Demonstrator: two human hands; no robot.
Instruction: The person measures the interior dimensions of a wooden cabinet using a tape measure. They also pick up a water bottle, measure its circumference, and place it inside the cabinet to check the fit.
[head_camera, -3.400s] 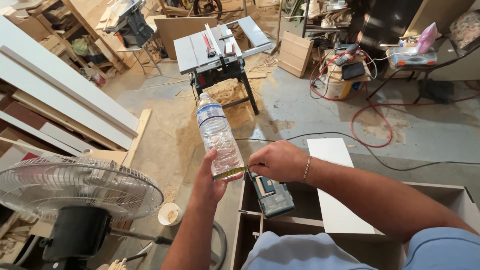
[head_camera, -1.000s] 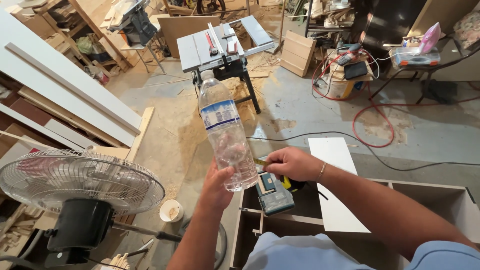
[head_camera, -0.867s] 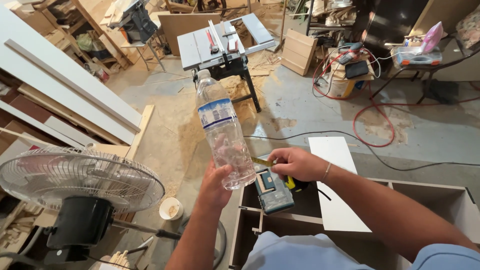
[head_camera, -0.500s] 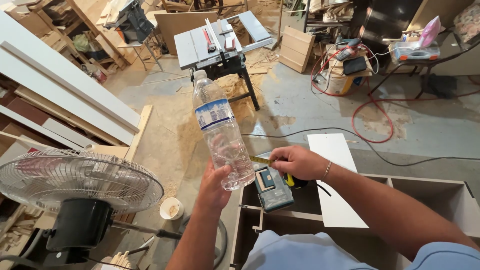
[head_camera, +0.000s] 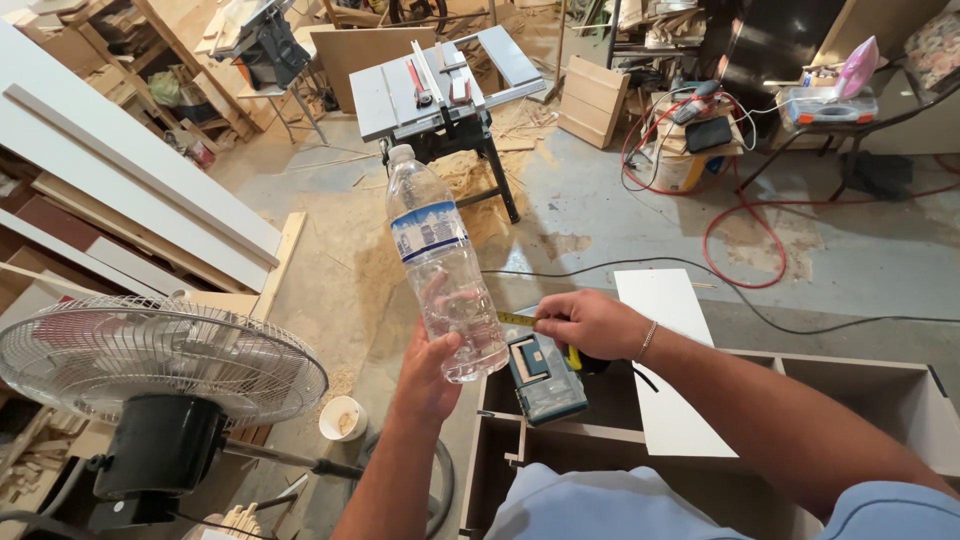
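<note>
Clear plastic bottle (head_camera: 441, 270) upright in my left hand (head_camera: 428, 372).
My fingers wrap its base; just right of it, my right hand (head_camera: 588, 322) pinches a yellow tape measure (head_camera: 520, 319).

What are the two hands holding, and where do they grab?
The left hand holds a clear plastic bottle by its bottom end. The right hand pinches the yellow tape of a tape measure near its tip.
</note>
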